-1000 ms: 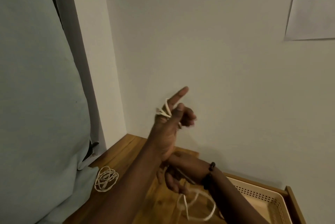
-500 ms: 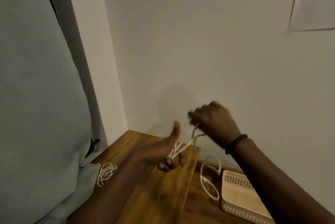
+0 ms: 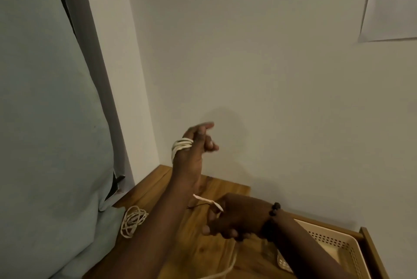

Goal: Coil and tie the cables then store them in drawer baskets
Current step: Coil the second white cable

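Note:
A white cable (image 3: 182,144) is wound in several turns round the fingers of my raised left hand (image 3: 194,150), in front of the wall. One strand runs from behind my left wrist down to my right hand (image 3: 237,220), which pinches it low over the wooden top. The cable's loose tail (image 3: 225,270) trails below my right hand toward the bottom edge. A second white cable (image 3: 133,220) lies coiled on the wooden top at the left. A beige perforated basket (image 3: 336,242) sits in the open drawer at the lower right, partly hidden by my right arm.
The wooden top (image 3: 203,249) meets a pale wall at the back and a light blue cushion (image 3: 49,143) at the left. The drawer's wooden side (image 3: 372,254) stands at the far right. A paper sheet (image 3: 392,3) hangs on the wall, upper right.
My left hand has risen from the wooden top with more turns of cable round its fingers. My right hand has dropped from beside the wall to low over the top, drawing the strand down.

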